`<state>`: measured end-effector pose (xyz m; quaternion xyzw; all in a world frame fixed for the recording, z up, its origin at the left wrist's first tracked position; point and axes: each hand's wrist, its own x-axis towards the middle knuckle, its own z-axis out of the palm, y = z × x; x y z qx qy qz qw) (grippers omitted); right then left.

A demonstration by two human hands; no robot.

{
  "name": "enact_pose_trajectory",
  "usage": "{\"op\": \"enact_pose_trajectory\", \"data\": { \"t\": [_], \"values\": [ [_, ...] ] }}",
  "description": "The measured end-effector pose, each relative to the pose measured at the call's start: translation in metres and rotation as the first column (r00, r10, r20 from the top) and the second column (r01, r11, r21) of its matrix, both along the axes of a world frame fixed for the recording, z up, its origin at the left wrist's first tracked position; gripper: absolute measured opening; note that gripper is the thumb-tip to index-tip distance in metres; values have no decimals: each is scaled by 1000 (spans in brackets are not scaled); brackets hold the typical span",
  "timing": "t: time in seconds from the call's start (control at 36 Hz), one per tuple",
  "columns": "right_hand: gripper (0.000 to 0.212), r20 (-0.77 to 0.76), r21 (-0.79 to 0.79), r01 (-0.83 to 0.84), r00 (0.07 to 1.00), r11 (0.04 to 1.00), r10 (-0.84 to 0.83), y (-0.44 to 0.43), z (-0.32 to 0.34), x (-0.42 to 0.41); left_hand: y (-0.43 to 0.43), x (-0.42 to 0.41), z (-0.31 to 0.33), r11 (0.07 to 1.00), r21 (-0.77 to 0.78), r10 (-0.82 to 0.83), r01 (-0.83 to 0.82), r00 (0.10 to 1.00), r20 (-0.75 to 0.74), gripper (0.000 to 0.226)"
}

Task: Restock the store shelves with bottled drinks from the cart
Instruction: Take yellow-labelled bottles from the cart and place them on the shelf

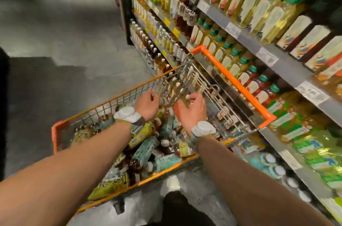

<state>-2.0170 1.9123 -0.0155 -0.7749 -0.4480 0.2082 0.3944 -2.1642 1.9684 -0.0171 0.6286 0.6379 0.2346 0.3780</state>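
The arms stretch over the cart, whose bottles lie heaped every way just below the wrists, the right hand slack-fingered, empty and nearer the shelves, the left hand curled by the wire flap, hold unclear.

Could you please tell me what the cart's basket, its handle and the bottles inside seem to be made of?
The basket looks like shiny bare metal wire with an orange-coated rim. The handle seems smooth orange plastic, or a plastic sleeve over a bar. The bottles look like clear plastic with printed labels, though blur leaves glass possible.
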Motion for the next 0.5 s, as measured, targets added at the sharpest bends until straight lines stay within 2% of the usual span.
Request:
{"op": "enact_pose_trajectory", "data": {
  "t": [0.17, 0.28, 0.36, 0.5],
  "values": [
    [36, -26, -109, -122, 992, 987, 120, 39, -46, -7, 16, -19, -28, 987, -67, 138, -146, 984, -116, 31],
    [29, -105, -203, -169, 983, 965, 150, 66, -73, -7, 30, -23, -43, 972, -103, 199, -212, 972, -124, 26],
    [36, -99, -256, -206, 977, 944, 186, 81, -91, -2, 44, -23, -55, 968, -111, 206, -224, 966, -154, 24],
    [35, -68, -364, -220, 975, 905, 210, 108, -118, 6, 64, -19, -77, 958, -145, 209, -249, 946, -247, 18]
  ]
}}
